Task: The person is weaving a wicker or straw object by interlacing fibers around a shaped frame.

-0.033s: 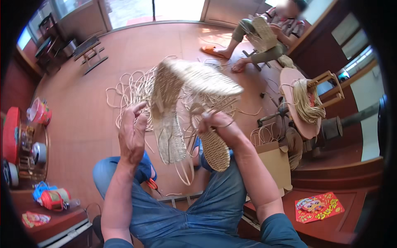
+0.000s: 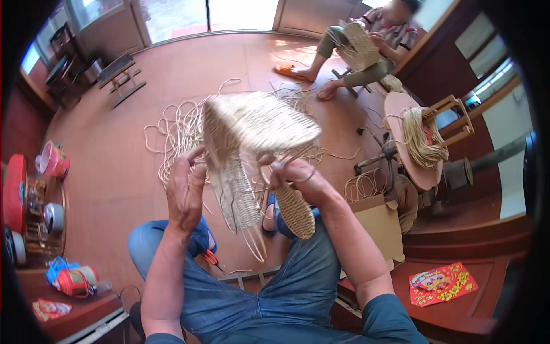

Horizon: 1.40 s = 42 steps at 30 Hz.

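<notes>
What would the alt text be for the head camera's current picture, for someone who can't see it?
A bent, straw-coloured woven piece is held up over a jeans-clad lap, the right hand gripping it from below, the left hand half open beside it. Pale cord lies heaped on the reddish floor; beyond, another person sits with similar weaving.

The folded woven band [image 2: 269, 123] is covering part of the cord heap [image 2: 177, 132] on the floor, its weave blurring along the top. The right hand [image 2: 301, 175] is curling its fingers in, and I'm not making out exactly what they're pinching. The left hand [image 2: 186, 192] is reaching so near the band that I'm not seeing whether they're touching. A woven oval [image 2: 296, 211] is hiding some of the trousers [image 2: 258, 304]. The seated co-worker's face [image 2: 395, 12] is showing only as a blur, the head running out of view above. Teal sleeves [image 2: 389, 321] are getting cut off below.
</notes>
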{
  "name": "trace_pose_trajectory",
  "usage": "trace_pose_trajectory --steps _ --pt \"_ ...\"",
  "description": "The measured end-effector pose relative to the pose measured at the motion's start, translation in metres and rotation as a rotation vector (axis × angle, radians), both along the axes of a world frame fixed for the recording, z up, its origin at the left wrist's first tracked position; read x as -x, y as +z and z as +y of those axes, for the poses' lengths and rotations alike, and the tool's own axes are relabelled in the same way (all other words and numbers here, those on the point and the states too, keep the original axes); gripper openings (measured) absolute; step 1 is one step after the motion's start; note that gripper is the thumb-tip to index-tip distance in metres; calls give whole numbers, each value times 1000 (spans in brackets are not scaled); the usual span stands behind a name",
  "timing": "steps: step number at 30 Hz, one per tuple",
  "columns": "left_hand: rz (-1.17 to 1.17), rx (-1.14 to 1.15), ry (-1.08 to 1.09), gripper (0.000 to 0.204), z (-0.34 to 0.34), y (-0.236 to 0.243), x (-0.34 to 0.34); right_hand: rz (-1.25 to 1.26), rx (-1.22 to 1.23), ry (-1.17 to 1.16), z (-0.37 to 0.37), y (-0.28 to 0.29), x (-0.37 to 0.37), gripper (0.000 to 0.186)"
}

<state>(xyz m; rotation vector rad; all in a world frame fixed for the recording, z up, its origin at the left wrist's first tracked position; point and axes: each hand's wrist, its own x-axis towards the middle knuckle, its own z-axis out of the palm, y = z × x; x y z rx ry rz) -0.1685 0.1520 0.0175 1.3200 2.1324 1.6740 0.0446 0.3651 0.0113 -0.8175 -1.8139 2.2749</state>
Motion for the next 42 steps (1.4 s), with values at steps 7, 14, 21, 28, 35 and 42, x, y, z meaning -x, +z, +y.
trace_pose_trajectory --steps 7,14,21,28,35,42 --pt "-551 -93 -361 37 -2 -6 -13 -79 -11 299 -3 6 11 41" --pt "-794 -241 -225 22 -3 -7 0 31 240 25 -1 -7 8 44" --pt "-1204 -465 76 29 -21 -34 33 338 -363 -664 -29 19 -36 34" --pt "-1332 -516 103 29 -27 -36 -12 126 -824 -376 -121 17 -42 35" --pt "-1243 -602 165 27 -43 -33 -56 -34 -930 -266 -148 22 -51 24" --pt "-1089 -122 68 22 -77 -24 -51 173 -1098 -342 -143 -4 -55 11"
